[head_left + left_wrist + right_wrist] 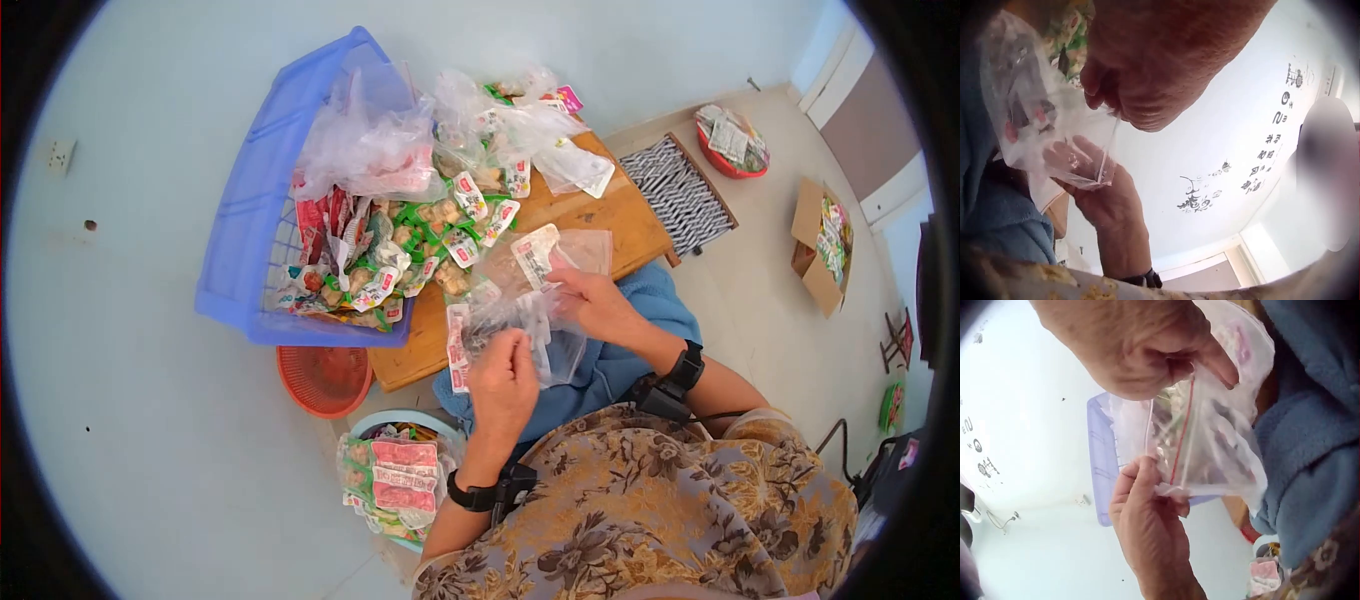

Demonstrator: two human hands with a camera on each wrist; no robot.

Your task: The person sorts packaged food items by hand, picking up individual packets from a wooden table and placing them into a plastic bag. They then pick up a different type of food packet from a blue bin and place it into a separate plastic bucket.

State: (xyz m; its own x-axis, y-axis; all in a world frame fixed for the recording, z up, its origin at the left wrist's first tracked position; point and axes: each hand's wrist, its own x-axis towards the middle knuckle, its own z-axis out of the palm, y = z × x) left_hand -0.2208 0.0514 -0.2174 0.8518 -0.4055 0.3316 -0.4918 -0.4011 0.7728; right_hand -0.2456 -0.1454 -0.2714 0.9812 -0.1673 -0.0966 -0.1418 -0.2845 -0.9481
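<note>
Low over the front edge of the wooden table, both hands hold a clear plastic zip bag [562,352]. In the right wrist view the zip bag [1216,459] has a red line along its mouth. My left hand [503,388] pinches one edge of the mouth between thumb and fingers. My right hand [602,308] grips the opposite side, its fingers showing through the film in the left wrist view. Small packets with white and red labels [538,255] lie under and beside the bag; what is inside it is blurred.
A blue plastic basket [235,235] with packets and loose plastic bags leans over the wooden table [400,365]. Green packets [440,215] are heaped beside it. Below stand a red basket [325,385] and a light-blue tub [370,420]. A cardboard box [805,225] stands right. A blue cloth [650,300] covers the lap.
</note>
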